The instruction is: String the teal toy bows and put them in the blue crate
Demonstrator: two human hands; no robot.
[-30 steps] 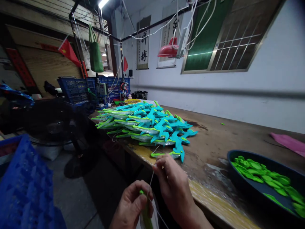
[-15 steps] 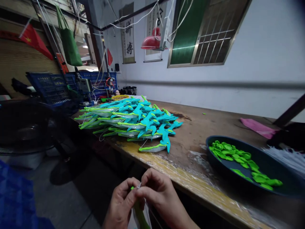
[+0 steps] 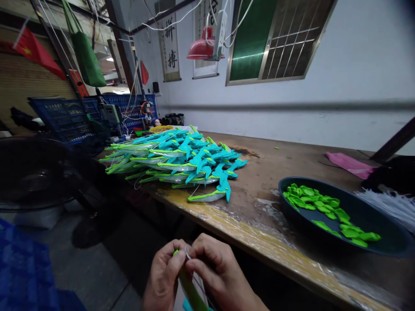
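Seen from the head camera, low in the frame and off the near edge of the long worn wooden workbench (image 3: 259, 181): left hand (image 3: 164, 276) curled tight around the upper end of a slim green-and-clear plastic toy piece (image 3: 191, 291), thumb and forefinger pinched closed near its bright green tip. Right hand (image 3: 218, 272) pressed against it from the other side, fingertips (image 3: 194, 259) nipped shut on what looks like a thin pale thread (image 3: 187, 254) at that same tip; too fine to tell whether knotted or only looped. Toy piece held upright-tilted between both hands, lower end running out of the bottom of the frame, well apart from the bench top. Further along the bench, a sprawling heap of finished turquoise and lime-green plastic toy pieces (image 3: 181, 162), some with loose threads trailing. To the right, a wide dark round tray (image 3: 385, 235) holding small lime-green plastic parts (image 3: 320, 209), with a bundle of whitish thin strands (image 3: 391, 203) just beyond its rim and a pink cloth (image 3: 348, 164) further back. Best done, by the look of it, with the pinch kept close to the tip, thread held taut and short, and the left grip steady so the slim piece does not twist.
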